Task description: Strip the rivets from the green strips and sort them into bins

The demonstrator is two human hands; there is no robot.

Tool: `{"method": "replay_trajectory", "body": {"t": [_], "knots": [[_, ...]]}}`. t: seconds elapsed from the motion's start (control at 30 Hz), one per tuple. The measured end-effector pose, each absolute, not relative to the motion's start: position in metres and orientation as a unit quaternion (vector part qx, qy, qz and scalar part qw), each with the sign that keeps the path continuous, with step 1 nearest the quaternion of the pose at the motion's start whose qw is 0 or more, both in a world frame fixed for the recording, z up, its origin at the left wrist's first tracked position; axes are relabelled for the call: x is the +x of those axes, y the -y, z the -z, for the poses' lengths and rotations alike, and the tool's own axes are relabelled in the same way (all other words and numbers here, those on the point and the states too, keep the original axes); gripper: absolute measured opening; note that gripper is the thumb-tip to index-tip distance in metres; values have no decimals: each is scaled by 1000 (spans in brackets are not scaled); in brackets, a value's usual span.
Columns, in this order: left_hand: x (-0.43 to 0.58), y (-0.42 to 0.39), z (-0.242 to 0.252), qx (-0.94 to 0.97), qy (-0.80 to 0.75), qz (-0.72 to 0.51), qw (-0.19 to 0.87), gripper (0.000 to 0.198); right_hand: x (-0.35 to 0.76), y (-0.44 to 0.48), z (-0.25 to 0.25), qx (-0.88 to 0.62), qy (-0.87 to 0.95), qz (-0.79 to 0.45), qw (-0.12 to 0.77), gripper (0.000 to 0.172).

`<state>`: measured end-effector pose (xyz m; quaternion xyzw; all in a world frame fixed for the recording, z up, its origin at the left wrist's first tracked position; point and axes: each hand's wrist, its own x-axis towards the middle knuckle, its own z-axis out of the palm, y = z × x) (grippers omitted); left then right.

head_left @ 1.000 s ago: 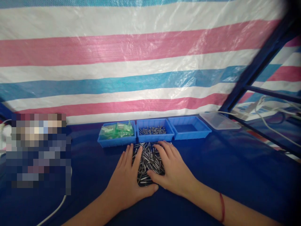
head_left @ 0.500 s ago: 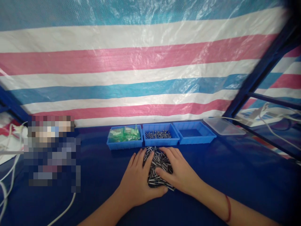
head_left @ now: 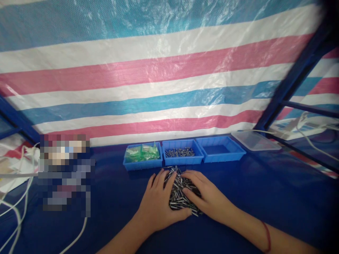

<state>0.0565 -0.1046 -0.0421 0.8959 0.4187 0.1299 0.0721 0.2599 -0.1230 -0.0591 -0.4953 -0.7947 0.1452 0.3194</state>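
A heap of small metal pins (head_left: 179, 188) lies on the blue table cover. My left hand (head_left: 156, 206) cups the heap from the left, fingers stretched along it, thumb under its near edge. My right hand (head_left: 209, 197) presses against it from the right, fingers curved over the pins. Just beyond the heap stand three blue trays in a row: the left tray (head_left: 143, 163) holds green plastic bags, the middle tray (head_left: 182, 159) holds more metal pins, the right tray (head_left: 225, 155) holds nothing I can see.
A clear plastic lid (head_left: 255, 141) lies right of the trays. White cables (head_left: 16, 208) run along the left edge and others hang at the far right (head_left: 307, 134). A striped tarp (head_left: 159, 81) forms the back wall. A dark blue frame post (head_left: 291, 77) slants at right.
My two hands have drawn closer together, squeezing the pins into a tighter, taller heap. The view has shifted left, so everything sits further right in frame.
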Motion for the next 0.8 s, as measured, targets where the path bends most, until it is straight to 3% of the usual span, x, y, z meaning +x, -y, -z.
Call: {"method": "replay_trajectory", "body": {"t": [0.3, 0.5, 0.67, 0.8], "knots": [[60, 102, 44, 891, -406, -175, 106, 48, 263, 108, 59, -474, 796, -90, 365, 19], [62, 102, 44, 876, -399, -244, 120, 45, 265, 99, 24, -455, 820, -77, 339, 11], [70, 91, 25, 839, -398, -333, 162, 38, 263, 89, 0, -452, 706, -240, 489, 10], [85, 82, 11, 736, -432, -409, 322, 34, 258, 93, 3, -403, 561, -440, 574, 14]]}}
